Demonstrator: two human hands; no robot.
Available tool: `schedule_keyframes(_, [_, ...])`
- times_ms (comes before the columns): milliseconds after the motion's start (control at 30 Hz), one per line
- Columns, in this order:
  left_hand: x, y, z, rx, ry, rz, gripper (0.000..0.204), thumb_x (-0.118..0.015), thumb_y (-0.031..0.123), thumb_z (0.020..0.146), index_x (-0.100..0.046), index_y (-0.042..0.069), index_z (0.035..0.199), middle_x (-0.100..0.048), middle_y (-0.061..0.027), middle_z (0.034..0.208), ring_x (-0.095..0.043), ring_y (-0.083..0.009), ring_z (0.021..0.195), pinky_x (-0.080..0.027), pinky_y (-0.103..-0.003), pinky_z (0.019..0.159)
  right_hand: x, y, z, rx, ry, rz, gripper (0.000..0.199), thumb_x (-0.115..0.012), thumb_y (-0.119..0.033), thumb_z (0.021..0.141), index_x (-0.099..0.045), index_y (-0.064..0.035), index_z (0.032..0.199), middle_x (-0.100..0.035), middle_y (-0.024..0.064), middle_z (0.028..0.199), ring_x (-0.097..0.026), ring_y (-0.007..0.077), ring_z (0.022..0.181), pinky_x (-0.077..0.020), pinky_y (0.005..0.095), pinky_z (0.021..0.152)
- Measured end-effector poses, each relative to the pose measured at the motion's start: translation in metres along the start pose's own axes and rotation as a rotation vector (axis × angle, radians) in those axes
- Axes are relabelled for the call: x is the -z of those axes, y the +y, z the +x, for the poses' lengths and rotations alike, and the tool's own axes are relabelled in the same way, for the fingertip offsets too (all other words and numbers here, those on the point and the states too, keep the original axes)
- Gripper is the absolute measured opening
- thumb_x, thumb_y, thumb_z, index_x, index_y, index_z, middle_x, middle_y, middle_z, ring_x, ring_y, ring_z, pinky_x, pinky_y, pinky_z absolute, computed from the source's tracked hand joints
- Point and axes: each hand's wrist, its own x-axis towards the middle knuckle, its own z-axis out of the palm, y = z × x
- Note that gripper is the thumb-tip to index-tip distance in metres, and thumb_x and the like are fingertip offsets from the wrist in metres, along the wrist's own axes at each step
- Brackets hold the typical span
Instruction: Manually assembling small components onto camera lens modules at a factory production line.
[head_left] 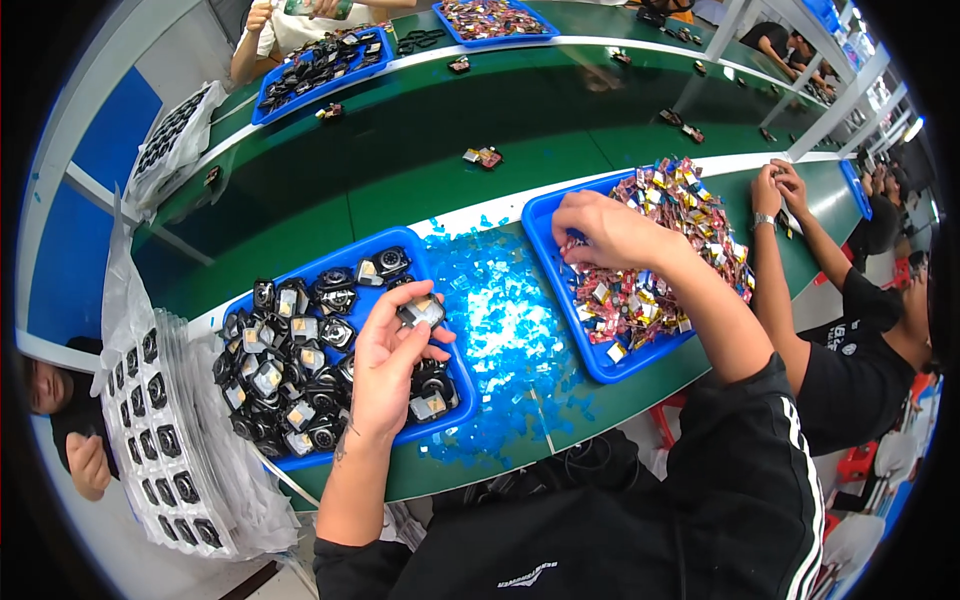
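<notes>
My left hand is raised over the right part of a blue tray. Its fingers are closed round a small black watch case with a pale face. Many similar black watch cases lie heaped in that tray. My right hand is over the left side of a second blue tray, its fingertips pressed together. What they pinch, if anything, is hidden. Small red circuit boards with silvery and yellow parts fill this tray.
Blue film pieces are scattered between the trays. Stacked white moulded trays with black cases stand at the left. A green conveyor belt carries loose boards. A co-worker's hands are close on the right; another person works across the belt.
</notes>
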Motion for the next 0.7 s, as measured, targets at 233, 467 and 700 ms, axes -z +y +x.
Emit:
schedule_keyframes(233, [0.003, -0.011, -0.004, -0.089, 0.037, 0.178, 0.026, -0.060, 0.004, 0.092, -0.063, -0.002, 0.117, -0.059, -0.0106, 0.117, -0.063, -0.0141, 0.090, -0.054, -0.025, 0.075, -0.007, -0.024, -0.016, -0.250, 0.461, 0.568, 0.017, -0.071, -0.004, 0.083, -0.060, -0.0012, 0.096, -0.063, 0.0029, 0.078, -0.061, 0.0099, 0.072, -0.0490, 0.0242, 0.066])
schedule_keyframes(467, [-0.020, -0.014, -0.012, -0.160, -0.096, 0.230, 0.032, -0.075, 0.004, 0.082, -0.070, 0.004, 0.114, -0.053, -0.0106, 0.114, -0.060, -0.0119, 0.091, -0.054, -0.023, 0.075, -0.058, -0.132, -0.035, -0.265, 0.473, 1.401, 0.023, -0.069, 0.002, 0.085, -0.053, -0.0038, 0.100, -0.062, -0.0005, 0.086, -0.059, 0.0044, 0.080, -0.0474, 0.0177, 0.071])
schedule_keyframes(700, [-0.014, -0.025, -0.012, -0.055, -0.057, 0.198, 0.013, -0.071, 0.001, 0.084, -0.071, -0.005, 0.095, -0.058, -0.0094, 0.103, -0.061, -0.0159, 0.095, -0.054, -0.028, 0.080, -0.087, -0.148, -0.025, -0.212, 0.424, 1.397, 0.021, -0.067, 0.002, 0.086, -0.054, -0.0025, 0.101, -0.064, 0.0021, 0.089, -0.061, 0.0069, 0.080, -0.0503, 0.0203, 0.072])
